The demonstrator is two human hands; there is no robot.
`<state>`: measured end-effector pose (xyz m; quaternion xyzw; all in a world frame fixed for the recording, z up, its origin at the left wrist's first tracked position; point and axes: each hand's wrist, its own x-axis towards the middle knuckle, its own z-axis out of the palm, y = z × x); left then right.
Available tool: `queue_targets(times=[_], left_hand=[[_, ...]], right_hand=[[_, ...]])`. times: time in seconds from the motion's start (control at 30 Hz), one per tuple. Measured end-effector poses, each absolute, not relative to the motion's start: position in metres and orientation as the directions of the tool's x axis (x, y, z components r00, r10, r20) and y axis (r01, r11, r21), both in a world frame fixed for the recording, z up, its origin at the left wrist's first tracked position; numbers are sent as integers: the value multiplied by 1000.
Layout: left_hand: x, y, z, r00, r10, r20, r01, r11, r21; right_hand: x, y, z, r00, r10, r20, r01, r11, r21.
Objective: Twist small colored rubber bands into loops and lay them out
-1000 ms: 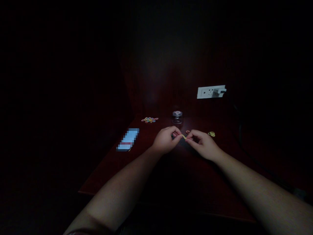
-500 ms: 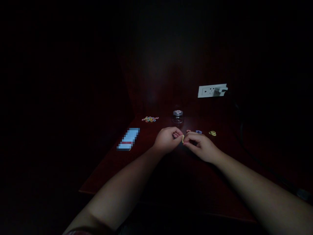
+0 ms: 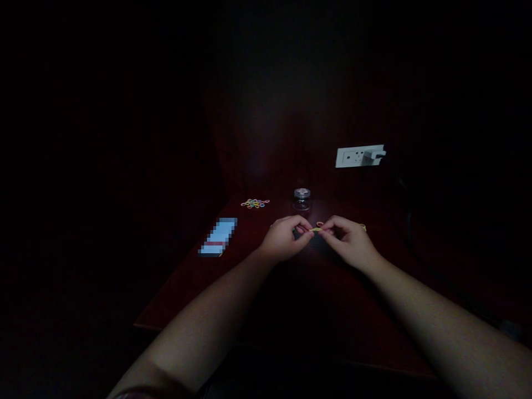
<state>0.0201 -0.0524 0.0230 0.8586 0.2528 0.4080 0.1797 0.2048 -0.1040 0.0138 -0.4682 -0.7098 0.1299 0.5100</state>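
Observation:
Between my two hands a small yellow elastic hair tie (image 3: 316, 229) is drawn out into a short, nearly level strip. My left hand (image 3: 285, 238) pinches its left end between thumb and fingertips. At the other end, my right hand (image 3: 348, 239) grips it in the same kind of pinch. Just behind the fingers lies a pink hair tie (image 3: 320, 224) on the dark red table (image 3: 199, 293). Yellow hair ties (image 3: 363, 227) show past my right hand, which partly hides them.
A clear lidded jar (image 3: 301, 199) stands behind my hands. Toward the back left lies a pile of coloured hair ties (image 3: 255, 204). A phone with a blurred screen (image 3: 219, 237) rests near the left edge. A wall socket (image 3: 359, 156) holds a plug, its dark cable hanging at the right.
My right hand has moved slightly right, away from the left. The yellow hair tie has gone from upright and bunched to stretched sideways. Blue ties behind my right hand are now covered.

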Motion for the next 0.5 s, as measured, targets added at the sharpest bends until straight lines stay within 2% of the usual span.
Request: queue_targets(times=[0.17, 0.37, 0.5], left_hand=[[21, -52, 22, 530, 584, 615, 279, -805, 524], [23, -53, 23, 518, 589, 620, 271, -801, 534], [25, -53, 22, 521, 595, 612, 257, -793, 552]], right_hand=[[205, -104, 13, -50, 805, 592, 518, 527, -673], [200, -112, 20, -275, 732, 624, 502, 662, -556], [200, -113, 22, -318, 727, 609, 498, 675, -545]])
